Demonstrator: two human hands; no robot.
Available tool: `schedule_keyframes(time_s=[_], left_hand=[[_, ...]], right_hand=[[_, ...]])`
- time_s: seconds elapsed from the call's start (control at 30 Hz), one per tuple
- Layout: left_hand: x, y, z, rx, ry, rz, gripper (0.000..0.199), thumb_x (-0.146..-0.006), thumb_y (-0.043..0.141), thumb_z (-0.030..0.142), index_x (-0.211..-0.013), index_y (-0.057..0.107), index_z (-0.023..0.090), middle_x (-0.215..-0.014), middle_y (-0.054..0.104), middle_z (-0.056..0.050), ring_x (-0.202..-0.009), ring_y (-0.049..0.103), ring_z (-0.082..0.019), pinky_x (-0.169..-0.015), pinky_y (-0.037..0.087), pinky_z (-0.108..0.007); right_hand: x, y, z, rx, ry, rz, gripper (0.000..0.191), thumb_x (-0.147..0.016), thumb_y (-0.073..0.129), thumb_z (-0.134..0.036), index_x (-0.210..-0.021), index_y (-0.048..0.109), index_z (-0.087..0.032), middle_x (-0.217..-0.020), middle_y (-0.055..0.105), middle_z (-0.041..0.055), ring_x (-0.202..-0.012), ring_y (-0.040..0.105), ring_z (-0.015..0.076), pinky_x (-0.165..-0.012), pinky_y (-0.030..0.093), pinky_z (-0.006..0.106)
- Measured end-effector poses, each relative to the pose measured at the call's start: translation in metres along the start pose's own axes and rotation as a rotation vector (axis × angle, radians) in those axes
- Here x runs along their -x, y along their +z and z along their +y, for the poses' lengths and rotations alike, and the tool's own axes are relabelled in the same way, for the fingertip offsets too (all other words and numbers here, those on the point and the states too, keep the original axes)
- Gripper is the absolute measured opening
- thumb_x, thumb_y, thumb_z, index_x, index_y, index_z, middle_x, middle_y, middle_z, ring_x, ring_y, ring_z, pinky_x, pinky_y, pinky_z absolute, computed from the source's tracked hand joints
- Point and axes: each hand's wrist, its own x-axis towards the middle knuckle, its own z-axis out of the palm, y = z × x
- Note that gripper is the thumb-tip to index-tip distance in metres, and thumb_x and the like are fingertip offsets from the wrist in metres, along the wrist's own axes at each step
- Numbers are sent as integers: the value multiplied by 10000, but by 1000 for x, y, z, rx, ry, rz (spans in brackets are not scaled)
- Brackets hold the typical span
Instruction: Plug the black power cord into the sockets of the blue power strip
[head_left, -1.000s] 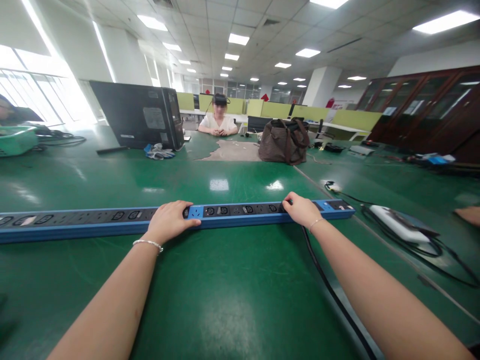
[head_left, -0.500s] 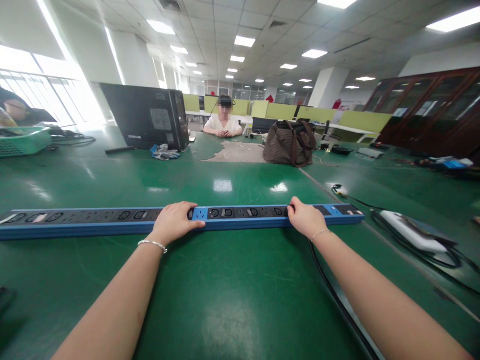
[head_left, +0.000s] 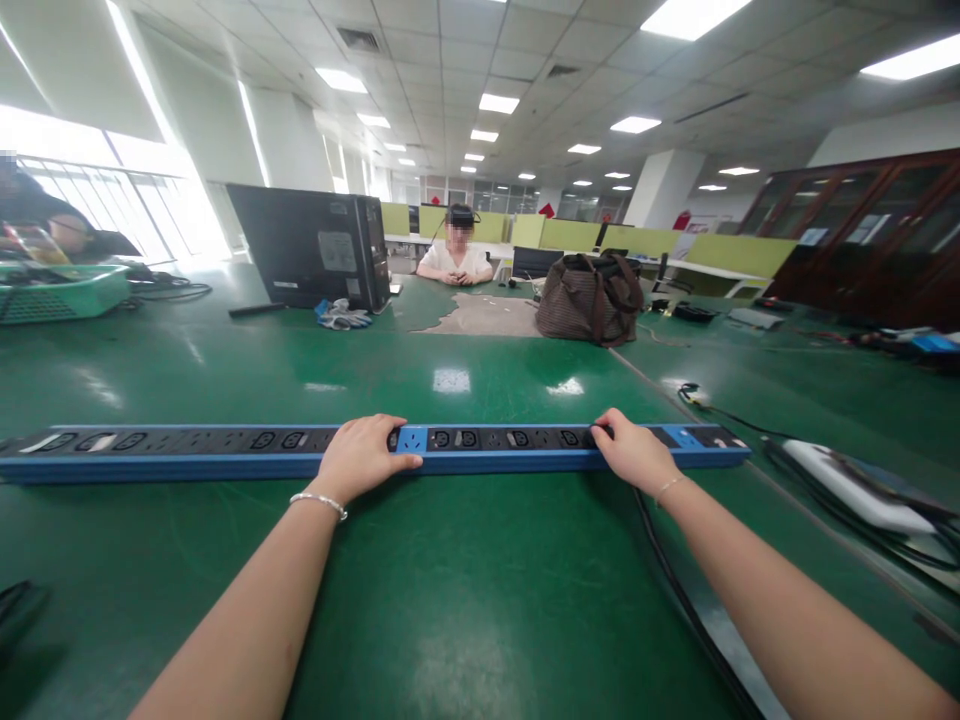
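A long blue power strip [head_left: 480, 462] with black socket panels lies across the green table in front of me. My left hand [head_left: 361, 462] grips it near its middle, thumb along the near edge and fingers over the top, beside a blue socket [head_left: 413, 441]. Farther right along the strip, my right hand [head_left: 636, 458] is closed on a black plug [head_left: 602, 433] at a socket. The hand hides much of the plug, so I cannot tell how deep it sits. From under that hand a black cable [head_left: 669, 568] runs down towards me.
A white device [head_left: 855, 487] with cables lies at the right. Beyond the strip stand a black computer case [head_left: 300, 245], gloves [head_left: 343, 315] and a brown bag [head_left: 589, 300]. A green basket [head_left: 67, 295] is at far left. A person [head_left: 455, 255] sits across the table.
The whole view has shifted slightly, so everything appears a little lower and farther right. Both hands keep their places on the strip, and slightly more of the plug shows at my right fingertips.
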Motion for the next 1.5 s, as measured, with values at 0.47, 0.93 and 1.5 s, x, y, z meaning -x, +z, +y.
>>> schedule_keyframes(time_s=[0.47, 0.93, 1.5], left_hand=[[-2, 1, -2, -10, -1, -12, 668, -678, 516, 650, -1187, 554, 220, -1170, 614, -76, -1079, 543, -268, -938, 374, -373], [-2, 1, -3, -12, 4, -15, 681, -672, 507, 667, -1185, 552, 222, -1163, 616, -71, -1081, 544, -266, -927, 382, -365], [-2, 1, -2, -12, 5, -24, 694, -674, 518, 656, -1190, 549, 192, -1170, 612, -78, -1088, 538, -263, -932, 380, -362]], right_hand=[[-20, -29, 61, -267, 65, 231, 313, -823, 413, -399, -955, 597, -183, -768, 651, 50, -675, 593, 179, -640, 420, 279], [-34, -28, 109, 60, 79, -11, 316, -844, 378, -378, -1004, 603, -224, -901, 671, 83, -797, 608, 229, -659, 412, 296], [-21, -16, 93, 186, 118, -17, 390, -881, 285, -404, -1108, 542, -218, -936, 663, 124, -826, 624, 261, -652, 407, 327]])
